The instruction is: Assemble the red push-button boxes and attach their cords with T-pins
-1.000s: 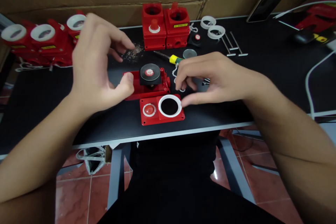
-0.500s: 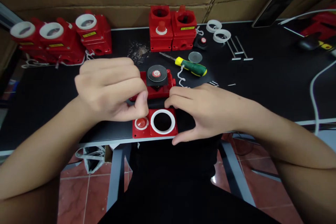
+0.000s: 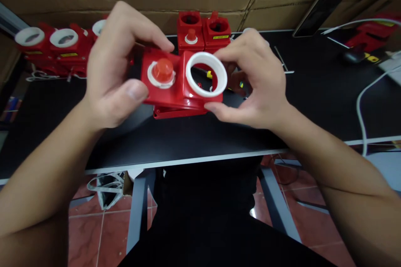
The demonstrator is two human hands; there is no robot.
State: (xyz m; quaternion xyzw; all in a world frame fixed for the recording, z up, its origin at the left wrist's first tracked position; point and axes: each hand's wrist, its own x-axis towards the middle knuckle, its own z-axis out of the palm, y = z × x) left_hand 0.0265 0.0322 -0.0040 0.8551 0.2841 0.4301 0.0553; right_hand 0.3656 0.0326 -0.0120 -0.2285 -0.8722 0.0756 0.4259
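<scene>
Holding the red cover [image 3: 179,91] in a closed grip each, left hand [image 3: 109,73] and right hand [image 3: 260,77] screen the base [image 3: 175,112] — boxes [image 3: 203,31] behind.

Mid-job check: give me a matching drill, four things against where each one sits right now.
Things:
1 red cover plate
2 red base
3 white cable
4 ring-topped red boxes

Places:
A far left of the table
B held above the table between left hand and right hand
C on the table, under the held part
D right side of the table

Pairs: 1-B, 2-C, 3-D, 4-A
</scene>
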